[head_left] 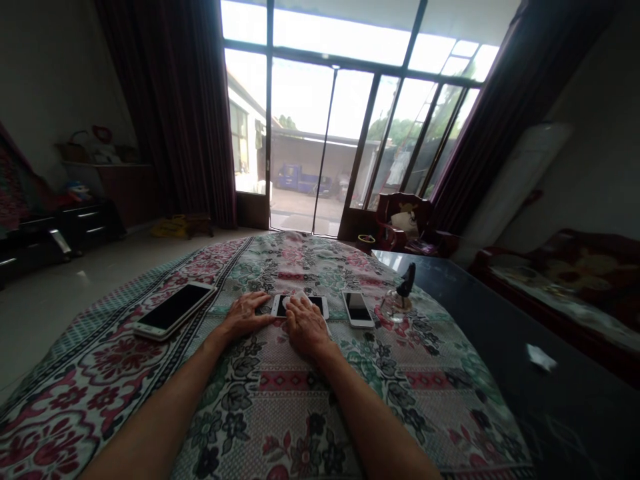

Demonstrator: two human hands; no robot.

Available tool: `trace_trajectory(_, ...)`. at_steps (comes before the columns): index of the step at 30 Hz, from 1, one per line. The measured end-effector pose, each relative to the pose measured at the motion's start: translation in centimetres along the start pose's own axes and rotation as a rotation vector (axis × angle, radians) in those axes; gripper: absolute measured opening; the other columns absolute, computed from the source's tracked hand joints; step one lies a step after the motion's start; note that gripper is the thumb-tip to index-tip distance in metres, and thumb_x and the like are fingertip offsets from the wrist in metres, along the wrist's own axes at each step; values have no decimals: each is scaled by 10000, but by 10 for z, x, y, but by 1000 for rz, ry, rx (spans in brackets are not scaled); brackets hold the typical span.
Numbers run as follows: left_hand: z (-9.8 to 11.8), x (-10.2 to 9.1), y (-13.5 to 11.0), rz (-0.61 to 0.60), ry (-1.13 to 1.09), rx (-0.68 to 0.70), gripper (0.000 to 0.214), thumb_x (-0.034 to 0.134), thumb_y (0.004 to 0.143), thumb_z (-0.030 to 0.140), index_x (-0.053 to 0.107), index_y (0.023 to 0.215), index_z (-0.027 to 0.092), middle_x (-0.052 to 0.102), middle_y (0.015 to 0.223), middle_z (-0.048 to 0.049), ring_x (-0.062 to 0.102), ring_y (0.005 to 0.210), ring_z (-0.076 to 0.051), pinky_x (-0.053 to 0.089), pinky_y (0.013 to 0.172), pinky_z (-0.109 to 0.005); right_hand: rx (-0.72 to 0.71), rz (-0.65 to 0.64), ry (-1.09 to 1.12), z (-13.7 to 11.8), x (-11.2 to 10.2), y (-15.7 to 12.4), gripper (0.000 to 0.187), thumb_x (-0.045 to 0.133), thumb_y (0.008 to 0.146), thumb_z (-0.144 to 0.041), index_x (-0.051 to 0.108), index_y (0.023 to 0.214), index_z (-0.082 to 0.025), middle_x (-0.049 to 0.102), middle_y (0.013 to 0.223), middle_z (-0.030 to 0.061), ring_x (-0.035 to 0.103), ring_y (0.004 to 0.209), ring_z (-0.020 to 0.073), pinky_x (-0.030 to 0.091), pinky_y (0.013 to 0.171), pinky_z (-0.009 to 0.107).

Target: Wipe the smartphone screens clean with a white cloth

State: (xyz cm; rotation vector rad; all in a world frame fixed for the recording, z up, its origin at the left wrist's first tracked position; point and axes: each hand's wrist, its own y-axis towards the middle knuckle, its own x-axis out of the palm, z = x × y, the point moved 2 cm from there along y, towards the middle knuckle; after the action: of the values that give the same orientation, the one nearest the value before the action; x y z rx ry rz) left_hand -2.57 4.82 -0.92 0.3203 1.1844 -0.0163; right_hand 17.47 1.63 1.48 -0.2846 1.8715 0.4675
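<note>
A white phone (320,303) lies face up on the floral cloth (300,400) in front of me. My left hand (244,315) rests flat at its left end, fingers spread and touching the edge. My right hand (306,323) lies over the phone's middle, fingers pressed on a small white cloth or wipe (300,295) against the screen. A second white phone (358,309) lies just to the right. A larger white tablet (173,309) lies to the left, apart from both hands.
A small glass dish with a dark bird figure (401,293) stands right of the phones. A dark glossy table (525,360) with a white scrap (541,357) adjoins on the right. Glass doors (320,147), a red chair (407,223) and a sofa (575,280) lie beyond.
</note>
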Motion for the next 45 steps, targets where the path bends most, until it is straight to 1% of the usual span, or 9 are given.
trace_trajectory(9,2,-1,-1,0,-28,13,553,640,803,515,662,1265,212,584,1425,-87,497,1343,-287,360,1129,-416,135,90,-18,22,-3,-15,481,295,1025,-352,498,1434,-202,407,1556,69,295,1465,262,247,1173,461)
trace_trajectory(13,3,-2,-3,13,-38,12,529,640,806,508,665,1257,233,591,1420,-72,497,1345,-280,357,1132,-412,120,235,38,25,-5,-15,468,331,1014,-317,513,1419,-167,437,1533,90,340,1443,223,263,1176,398)
trace_trajectory(16,3,-3,-4,14,-44,45,532,641,808,521,674,1249,225,598,1410,-80,505,1333,-285,358,1132,-417,179,316,74,28,-7,-16,455,320,1004,-252,571,1361,-124,500,1482,113,417,1393,204,285,1167,347)
trace_trajectory(19,1,-2,-3,6,-74,71,506,656,807,482,692,1232,211,608,1395,-90,511,1325,-290,366,1129,-412,222,279,58,29,-5,-17,431,335,994,-226,633,1290,-127,548,1439,111,440,1378,236,297,1157,371)
trace_trajectory(23,-1,1,-2,43,-125,82,415,687,784,392,736,1166,237,635,1359,-85,537,1296,-306,370,1127,-428,210,235,17,25,0,-16,406,370,979,-205,656,1259,-136,560,1429,105,426,1387,266,295,1148,403)
trace_trajectory(27,1,1,-2,75,-134,77,394,713,766,373,746,1144,267,654,1333,-64,550,1274,-313,384,1117,-437,122,223,2,13,5,-14,387,421,950,-195,663,1252,-181,574,1417,79,454,1356,256,294,1141,394)
trace_trajectory(35,3,4,-4,83,-95,49,473,710,780,347,692,1246,265,625,1369,-70,531,1290,-303,368,1132,-446,-138,161,-8,-17,10,-9,380,428,956,-213,602,1294,-223,548,1433,66,440,1336,217,321,1091,349)
trace_trajectory(40,0,8,-2,49,-71,52,481,696,792,342,682,1263,250,609,1388,-86,522,1307,-298,371,1135,-433,-84,160,28,-12,7,-11,346,480,920,-206,655,1215,-249,568,1415,32,458,1307,222,335,1070,351)
trace_trajectory(45,-7,12,1,17,-67,39,500,674,802,371,660,1290,264,581,1425,-81,481,1354,-296,349,1151,-449,55,223,28,9,-1,-11,272,537,860,-178,736,1037,-233,661,1276,30,527,1209,223,345,1054,332)
